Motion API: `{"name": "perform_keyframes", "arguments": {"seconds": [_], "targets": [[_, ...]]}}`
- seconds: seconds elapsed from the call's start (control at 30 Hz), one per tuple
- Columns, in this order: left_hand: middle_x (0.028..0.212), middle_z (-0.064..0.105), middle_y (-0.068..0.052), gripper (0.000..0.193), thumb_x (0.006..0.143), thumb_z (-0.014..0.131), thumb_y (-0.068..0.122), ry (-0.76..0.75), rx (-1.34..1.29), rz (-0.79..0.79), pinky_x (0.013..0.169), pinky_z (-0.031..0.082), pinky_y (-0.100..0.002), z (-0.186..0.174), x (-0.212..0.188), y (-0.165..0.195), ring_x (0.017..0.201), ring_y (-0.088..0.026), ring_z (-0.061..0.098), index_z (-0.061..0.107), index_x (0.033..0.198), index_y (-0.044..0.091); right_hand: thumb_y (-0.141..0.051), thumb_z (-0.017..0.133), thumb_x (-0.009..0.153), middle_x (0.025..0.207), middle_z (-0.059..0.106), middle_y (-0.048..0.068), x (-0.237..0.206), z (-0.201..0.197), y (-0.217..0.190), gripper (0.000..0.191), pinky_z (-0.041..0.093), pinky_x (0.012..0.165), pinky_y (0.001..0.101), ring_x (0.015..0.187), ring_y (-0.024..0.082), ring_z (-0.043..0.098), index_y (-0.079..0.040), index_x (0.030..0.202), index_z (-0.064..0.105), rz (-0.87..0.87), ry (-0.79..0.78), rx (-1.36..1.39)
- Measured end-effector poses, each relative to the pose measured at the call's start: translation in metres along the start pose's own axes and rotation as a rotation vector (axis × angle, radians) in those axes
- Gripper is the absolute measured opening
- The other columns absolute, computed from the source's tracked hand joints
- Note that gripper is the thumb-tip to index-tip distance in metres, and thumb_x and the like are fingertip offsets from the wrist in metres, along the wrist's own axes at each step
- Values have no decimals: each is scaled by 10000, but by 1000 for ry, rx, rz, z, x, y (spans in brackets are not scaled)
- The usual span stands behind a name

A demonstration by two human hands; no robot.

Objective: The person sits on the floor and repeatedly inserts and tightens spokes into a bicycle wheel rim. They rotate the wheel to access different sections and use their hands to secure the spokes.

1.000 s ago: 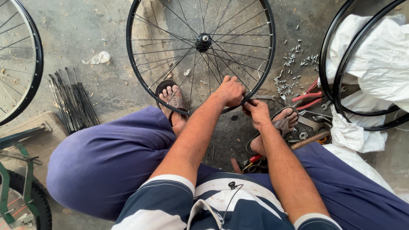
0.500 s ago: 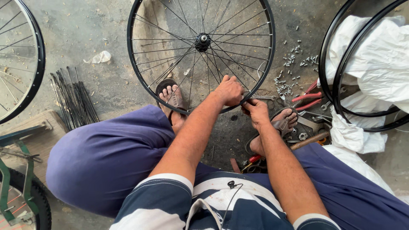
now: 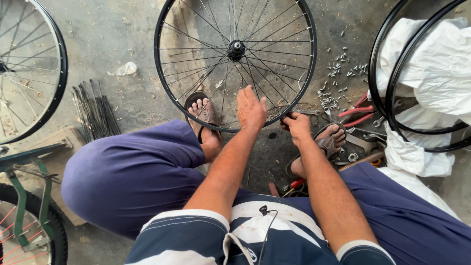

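Left hand (image 3: 250, 109) spread flat, grip open, palm resting on the spokes just above the lower rim of the spoked bicycle wheel (image 3: 182, 105). Right hand (image 3: 296, 124) closed in a pinch at the rim's lower right, on something small and dark; what exactly, impossible to make out. Wheel propped upright on the concrete floor (image 3: 113, 34) between two sandalled feet, hub (image 3: 236, 47) near the top edge of view. Bundle of loose black spokes (image 3: 95, 112) lying on the floor at left. Scattered spoke nipples (image 3: 336, 83) and red-handled pliers (image 3: 357, 114) at right. Bare black rims (image 3: 392, 98) around white sacking at right, cut off by the frame. Another wheel at far left, partly out of view.
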State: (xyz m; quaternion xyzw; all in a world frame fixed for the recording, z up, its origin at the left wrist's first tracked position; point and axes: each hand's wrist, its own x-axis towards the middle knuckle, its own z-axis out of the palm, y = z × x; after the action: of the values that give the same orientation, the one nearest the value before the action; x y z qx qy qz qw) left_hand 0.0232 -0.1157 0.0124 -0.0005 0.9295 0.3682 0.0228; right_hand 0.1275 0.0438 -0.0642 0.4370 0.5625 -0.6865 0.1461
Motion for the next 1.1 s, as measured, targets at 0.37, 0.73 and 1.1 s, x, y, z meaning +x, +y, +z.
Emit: {"name": "perform_keyframes", "arguments": {"seconds": [0.37, 0.73, 1.1], "targets": [[993, 728, -207, 239, 801, 654, 266, -480, 208, -20, 848, 520, -523, -1, -9, -53, 983, -422, 682, 683, 934, 69, -1, 724, 867, 789, 724, 74, -10, 6, -15, 85, 512, 551, 264, 633, 140, 659, 46, 930, 757, -69, 50, -60], [957, 718, -220, 306, 887, 652, 210, -737, -383, -404, 802, 548, -465, 39, -10, -21, 931, -405, 717, 497, 1074, 24, -71, 763, 914, 769, 699, 43, 12, -18, -40, 107, 468, 536, 276, 606, 123, 601, 25, 961, 758, -245, 177, 36], [1072, 691, -272, 308, 964, 624, 180, -609, -353, -268, 886, 506, -510, 62, -5, -28, 1056, -468, 653, 469, 1190, 38, 3, 725, 868, 889, 743, 55, -7, -11, 2, 175, 616, 687, 260, 743, 131, 725, 20, 1042, 723, -104, 5, 70]]}}
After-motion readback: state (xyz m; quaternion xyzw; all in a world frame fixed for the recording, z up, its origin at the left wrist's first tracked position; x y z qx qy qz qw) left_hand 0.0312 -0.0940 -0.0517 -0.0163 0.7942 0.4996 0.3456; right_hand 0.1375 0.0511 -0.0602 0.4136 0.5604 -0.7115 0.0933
